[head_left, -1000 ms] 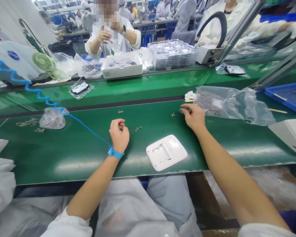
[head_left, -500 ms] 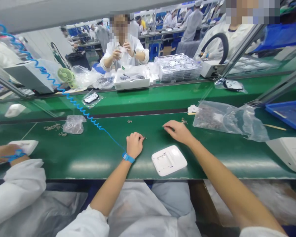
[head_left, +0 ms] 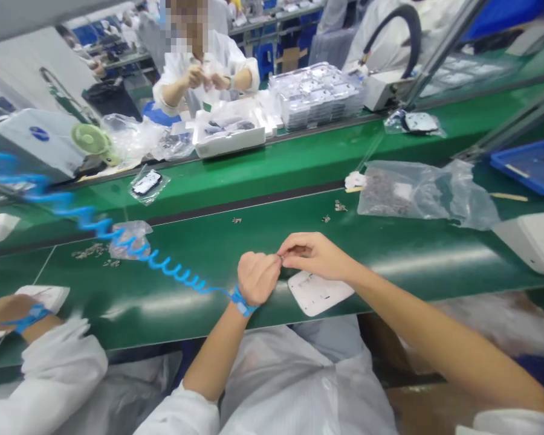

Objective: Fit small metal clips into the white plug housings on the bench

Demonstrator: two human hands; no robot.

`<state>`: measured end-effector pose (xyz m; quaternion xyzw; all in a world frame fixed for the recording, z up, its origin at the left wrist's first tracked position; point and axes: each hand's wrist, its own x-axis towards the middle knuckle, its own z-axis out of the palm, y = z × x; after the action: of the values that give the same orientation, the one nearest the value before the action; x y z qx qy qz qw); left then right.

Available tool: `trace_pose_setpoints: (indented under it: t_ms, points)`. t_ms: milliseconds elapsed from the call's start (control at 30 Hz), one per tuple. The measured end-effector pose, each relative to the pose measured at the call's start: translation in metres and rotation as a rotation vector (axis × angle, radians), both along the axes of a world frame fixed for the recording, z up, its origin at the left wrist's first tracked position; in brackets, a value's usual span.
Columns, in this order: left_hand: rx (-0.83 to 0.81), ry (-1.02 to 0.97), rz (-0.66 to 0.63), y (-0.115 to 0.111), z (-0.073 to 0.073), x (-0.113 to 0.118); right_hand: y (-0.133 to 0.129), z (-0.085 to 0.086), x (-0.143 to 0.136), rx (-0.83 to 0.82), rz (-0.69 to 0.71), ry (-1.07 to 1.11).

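My left hand [head_left: 259,277], with a blue coiled-cord strap on its wrist, is closed, and its fingertips meet those of my right hand [head_left: 312,254]. The right hand is also closed in a pinch. Whatever the fingertips hold between them is too small to name. Under and beside my right hand lies a white plastic housing [head_left: 320,296], partly covered by that hand. Small metal parts lie on the green bench in little piles: one pile [head_left: 237,220] beyond my left hand, another pile [head_left: 340,206] beyond my right.
A clear bag of small parts [head_left: 385,193] lies at the right, near a blue tray [head_left: 532,166] and a white casing [head_left: 532,241]. At left are a smaller bag [head_left: 130,238] and a co-worker's hand [head_left: 4,311]. The blue coiled cord [head_left: 118,232] crosses the left side.
My right hand has moved left and nearer to me, and its fingertips now meet the left hand's. The view has tilted and shifted. The right hand now partly covers the white housing.
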<state>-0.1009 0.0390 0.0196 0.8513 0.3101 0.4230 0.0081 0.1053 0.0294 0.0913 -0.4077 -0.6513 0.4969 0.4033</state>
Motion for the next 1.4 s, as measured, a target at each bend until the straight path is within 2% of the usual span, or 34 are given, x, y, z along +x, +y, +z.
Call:
trace_pose_setpoints:
  t_ms: [67, 167, 267, 367, 467, 633, 700, 767, 833, 900, 1000, 1100, 1200, 1300, 1400]
  points:
    - [0.196, -0.026, -0.152, -0.007, 0.007, 0.002, -0.028, 0.018, 0.005, 0.1, -0.092, -0.025]
    - [0.256, -0.149, -0.269, -0.019, 0.016, 0.015, -0.07, 0.034, 0.009, 0.272, -0.283, -0.066]
    - [0.2, -0.197, -0.272, -0.035, 0.023, 0.033, -0.1, 0.039, 0.008, 0.396, -0.426, -0.092]
    - [0.053, -0.177, -0.25, -0.043, 0.028, 0.04, -0.107, 0.039, 0.011, 0.428, -0.454, -0.141]
    - [-0.08, -0.137, -0.124, -0.021, 0.028, 0.031, -0.082, 0.027, 0.018, 0.385, -0.41, -0.282]
    - [-0.28, 0.037, 0.411, 0.075, 0.014, -0.017, 0.008, -0.016, 0.015, 0.242, -0.15, -0.554]
    - [-0.375, 0.142, 0.525, 0.106, 0.003, -0.034, 0.04, -0.034, 0.006, 0.187, -0.032, -0.703]
    - [-0.437, 0.209, 0.574, 0.124, -0.008, -0.042, 0.065, -0.046, -0.008, 0.178, 0.072, -0.846]
    - [-0.458, 0.24, 0.577, 0.13, -0.017, -0.043, 0.089, -0.051, -0.024, 0.224, 0.137, -0.948]
    - [-0.455, 0.254, 0.554, 0.13, -0.023, -0.041, 0.115, -0.053, -0.042, 0.293, 0.142, -0.969]
    - [-0.437, 0.26, 0.519, 0.127, -0.025, -0.039, 0.154, -0.059, -0.063, 0.316, 0.126, -0.908]
    - [-0.421, 0.256, 0.501, 0.127, -0.025, -0.038, 0.182, -0.071, -0.069, 0.372, 0.255, -0.812]
    - [-0.414, 0.24, 0.505, 0.128, -0.024, -0.036, 0.194, -0.082, -0.061, 0.465, 0.397, -0.597]
    - [-0.441, 0.232, 0.534, 0.128, -0.023, -0.035, 0.196, -0.087, -0.05, 0.433, 0.382, -0.4]
    - [-0.49, 0.213, 0.531, 0.128, -0.021, -0.035, 0.195, -0.091, -0.042, 0.375, 0.322, -0.296]
